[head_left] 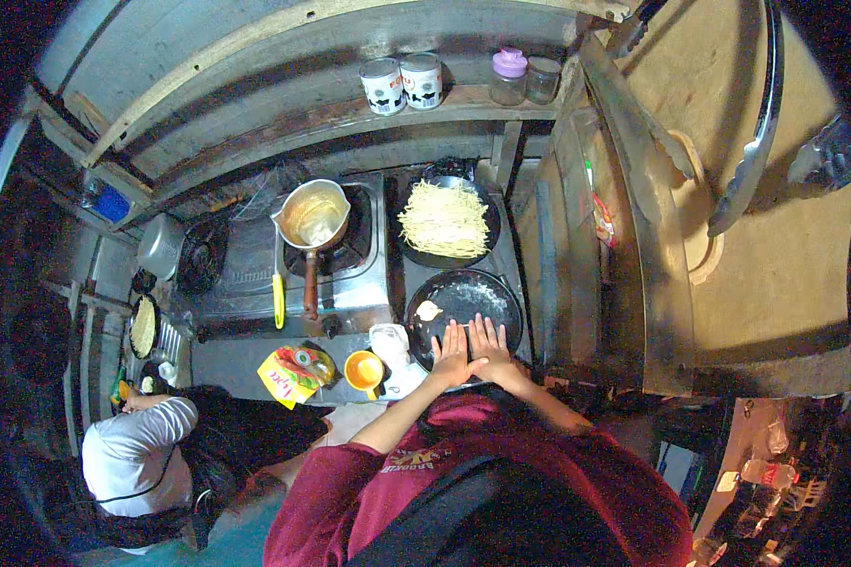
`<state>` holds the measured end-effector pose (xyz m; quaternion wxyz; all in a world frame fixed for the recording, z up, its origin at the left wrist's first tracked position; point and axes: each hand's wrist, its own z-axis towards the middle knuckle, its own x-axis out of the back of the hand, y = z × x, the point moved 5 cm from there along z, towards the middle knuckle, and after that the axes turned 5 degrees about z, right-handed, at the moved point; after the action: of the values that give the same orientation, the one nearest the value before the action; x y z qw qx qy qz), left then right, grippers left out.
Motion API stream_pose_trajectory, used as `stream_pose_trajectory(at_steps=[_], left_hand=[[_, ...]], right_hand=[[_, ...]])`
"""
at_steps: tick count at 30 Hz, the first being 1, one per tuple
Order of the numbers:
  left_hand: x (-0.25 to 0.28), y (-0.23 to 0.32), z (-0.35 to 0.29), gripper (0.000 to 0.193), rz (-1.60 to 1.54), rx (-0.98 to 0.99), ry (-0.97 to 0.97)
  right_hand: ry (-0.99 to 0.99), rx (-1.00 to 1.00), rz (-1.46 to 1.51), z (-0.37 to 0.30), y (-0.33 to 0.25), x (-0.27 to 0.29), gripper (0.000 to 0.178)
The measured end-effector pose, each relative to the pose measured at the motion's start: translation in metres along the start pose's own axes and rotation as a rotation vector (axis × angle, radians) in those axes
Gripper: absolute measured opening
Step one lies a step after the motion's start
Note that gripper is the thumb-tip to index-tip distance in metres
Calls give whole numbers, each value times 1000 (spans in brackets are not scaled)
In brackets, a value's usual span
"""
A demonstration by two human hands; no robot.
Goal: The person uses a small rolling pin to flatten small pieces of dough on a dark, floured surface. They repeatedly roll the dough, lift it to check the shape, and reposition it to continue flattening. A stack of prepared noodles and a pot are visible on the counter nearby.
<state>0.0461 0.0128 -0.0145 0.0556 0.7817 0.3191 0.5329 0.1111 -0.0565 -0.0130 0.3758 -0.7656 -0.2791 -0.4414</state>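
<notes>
My left hand [452, 355] and my right hand [494, 353] lie flat, side by side, over the near edge of a dark round pan [490, 295]. Fingers are stretched out on both, and the thumbs meet. Whatever may be under the palms is hidden. White powder dusts the pan, and a small pale lump of dough [428, 310] sits at its left side. Behind it, another dark pan holds a heap of thin pale-yellow strips [443, 219]. Left of my hands are a white plastic bag [390, 344], an orange cup [363, 371] and a yellow-and-red packet [296, 374].
A saucepan [312, 217] stands on the gas stove [241, 307], its brown handle pointing toward me, beside a yellow-handled utensil [279, 300]. Two cans [402, 83] and two jars [525, 77] line the shelf. At the left, a person in a white shirt [134, 458] works close by.
</notes>
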Motion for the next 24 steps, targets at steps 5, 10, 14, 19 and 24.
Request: stream_pose_trajectory(at_steps=[5, 10, 14, 19, 24], left_hand=[[15, -1, 21, 107, 18, -22, 145], [-2, -5, 3, 106, -50, -42, 90], [-3, -7, -4, 108, -1, -64, 69], [13, -5, 12, 103, 16, -17, 243], [31, 8, 1, 103, -50, -106, 369]], right_hand=[[216, 35, -11, 19, 3, 17, 70], [17, -40, -25, 6, 9, 8, 81], [-102, -45, 1, -10, 0, 27, 90], [91, -29, -22, 15, 10, 22, 89], [280, 35, 27, 15, 12, 22, 75]])
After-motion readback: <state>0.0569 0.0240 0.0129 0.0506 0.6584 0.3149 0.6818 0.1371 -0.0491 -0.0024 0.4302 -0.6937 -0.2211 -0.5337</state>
